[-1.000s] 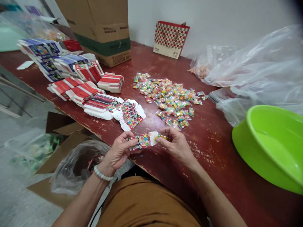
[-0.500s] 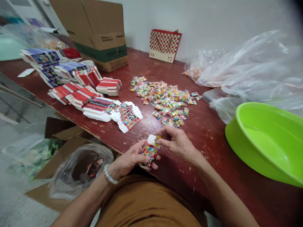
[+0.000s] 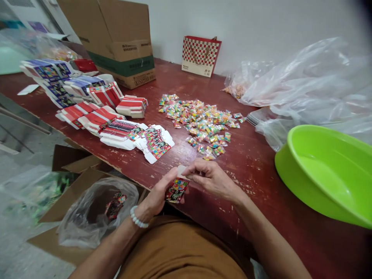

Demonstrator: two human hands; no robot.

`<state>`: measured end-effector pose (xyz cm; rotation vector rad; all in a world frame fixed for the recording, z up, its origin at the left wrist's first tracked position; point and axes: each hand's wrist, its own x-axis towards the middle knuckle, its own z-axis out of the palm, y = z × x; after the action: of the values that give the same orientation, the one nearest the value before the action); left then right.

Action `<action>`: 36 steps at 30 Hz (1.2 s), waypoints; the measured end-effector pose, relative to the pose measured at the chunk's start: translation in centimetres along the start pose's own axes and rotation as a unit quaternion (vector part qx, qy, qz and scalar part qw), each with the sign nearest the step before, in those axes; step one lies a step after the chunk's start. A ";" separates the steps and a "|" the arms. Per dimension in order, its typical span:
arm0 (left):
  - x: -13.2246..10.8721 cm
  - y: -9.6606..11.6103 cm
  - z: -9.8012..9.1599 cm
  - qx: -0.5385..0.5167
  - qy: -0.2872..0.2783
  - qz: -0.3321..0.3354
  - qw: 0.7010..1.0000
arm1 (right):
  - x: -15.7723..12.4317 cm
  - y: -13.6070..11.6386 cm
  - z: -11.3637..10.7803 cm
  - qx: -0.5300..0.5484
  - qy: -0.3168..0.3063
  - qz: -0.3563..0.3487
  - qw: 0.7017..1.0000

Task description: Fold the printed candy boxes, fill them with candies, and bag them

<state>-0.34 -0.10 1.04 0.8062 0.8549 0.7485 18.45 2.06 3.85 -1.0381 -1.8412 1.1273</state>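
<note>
My left hand grips a small red printed carton at the near edge of the dark red table, holding it upright. My right hand pinches the carton's white top flap with thumb and fingers. Just beyond the hands lies a spread of small colourful candy packets. Fanned stacks of flat printed cartons lie to the left of the candy.
A lime green basin sits at the right, with clear plastic bags behind it. Cardboard boxes and a checked gift bag stand at the back. Below the table edge, a plastic-lined box holds filled cartons.
The carton was turned from lying sideways to upright and drawn closer to my body. My right hand went from feeding a candy packet into its end to pressing the top flap.
</note>
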 end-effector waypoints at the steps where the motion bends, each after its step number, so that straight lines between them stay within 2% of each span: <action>1: 0.1 0.0 0.0 -0.015 0.008 -0.004 1.000 | -0.1 0.0 0.2 0.022 0.024 0.014 0.999; 3: 0.3 0.0 -0.1 -0.039 0.019 -0.014 0.999 | -0.2 0.4 0.7 0.070 0.103 0.060 0.990; 5: 0.4 -0.2 -0.1 -0.045 0.033 -0.017 0.998 | -0.3 1.1 1.3 0.126 0.137 0.108 0.977; 10: 0.3 -0.9 0.1 0.011 0.029 0.049 0.998 | -0.4 2.6 3.1 0.247 0.025 0.184 0.951; 12: 0.3 -1.0 0.1 0.003 0.034 0.040 0.999 | -0.4 2.7 3.7 0.244 0.041 0.172 0.953; 15: 0.4 -0.7 -0.3 -0.083 0.010 -0.024 0.996 | -0.6 2.4 4.0 0.140 0.103 0.077 0.982; 18: 0.4 -0.1 -0.8 -0.162 -0.016 -0.048 0.985 | -0.7 1.9 3.8 0.019 0.074 0.002 0.997; 21: 0.3 0.2 -0.9 -0.158 0.002 -0.041 0.987 | -0.5 1.8 3.8 0.031 0.056 0.057 0.996; 23: 0.3 0.1 -0.7 -0.138 0.009 -0.039 0.990 | -0.1 1.9 4.0 0.089 0.063 0.115 0.987; 25: 0.2 0.0 -0.5 -0.125 0.007 -0.034 0.992 | 0.3 2.0 4.1 0.140 0.051 0.145 0.978; 27: 0.2 -0.1 -0.5 -0.115 0.006 -0.029 0.993 | 0.6 2.0 4.0 0.154 0.030 0.147 0.977; 33: 0.3 -0.2 -1.1 -0.085 0.002 -0.059 0.995 | 0.4 1.9 3.3 0.098 -0.010 0.096 0.990; 36: 0.4 -0.4 -1.3 -0.070 0.005 -0.066 0.995 | 0.5 1.9 3.2 0.106 -0.026 0.106 0.988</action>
<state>-1.19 0.40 -0.01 0.6151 0.8465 0.6888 15.99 1.97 1.05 -1.1078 -1.6352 1.4539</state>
